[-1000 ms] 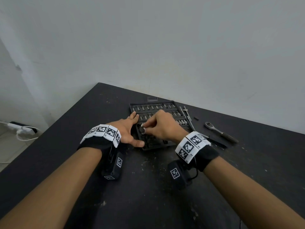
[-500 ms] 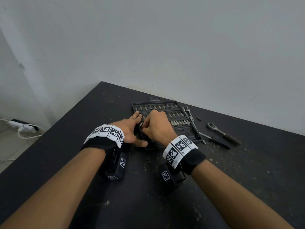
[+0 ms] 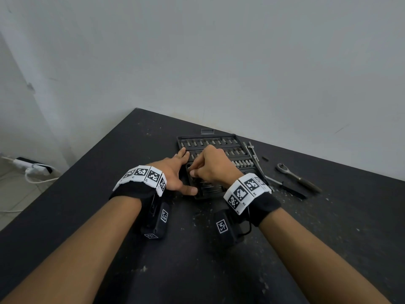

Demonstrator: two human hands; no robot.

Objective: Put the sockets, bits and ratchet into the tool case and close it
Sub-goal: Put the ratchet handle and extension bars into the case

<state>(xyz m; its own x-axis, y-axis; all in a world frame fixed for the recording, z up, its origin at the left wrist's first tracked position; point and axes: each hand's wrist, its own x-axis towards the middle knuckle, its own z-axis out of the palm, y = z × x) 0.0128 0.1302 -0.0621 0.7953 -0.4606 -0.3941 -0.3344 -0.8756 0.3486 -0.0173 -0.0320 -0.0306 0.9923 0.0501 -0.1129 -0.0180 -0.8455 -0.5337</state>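
Observation:
An open black tool case (image 3: 237, 137) lies on the dark table, its rows filled with several silver bits and sockets. My left hand (image 3: 175, 172) rests flat on the case's left edge, fingers straight and thumb stretched along the front. My right hand (image 3: 213, 165) hovers over the case's left part with fingers curled, pinching a small silver socket (image 3: 190, 167) against a slot. The ratchet (image 3: 295, 176) lies on the table to the right of the case. A long extension bar (image 3: 254, 153) lies along the case's right side.
A black-handled driver (image 3: 289, 189) lies between the case and the ratchet. A small loose bit (image 3: 265, 159) sits behind them. The table (image 3: 197, 260) ends at a white wall behind the case. A power strip with cables (image 3: 30, 170) lies on the floor to the left.
My right hand has shifted a little left and down over the case, still pinching the socket. My left hand has stayed on the case's edge.

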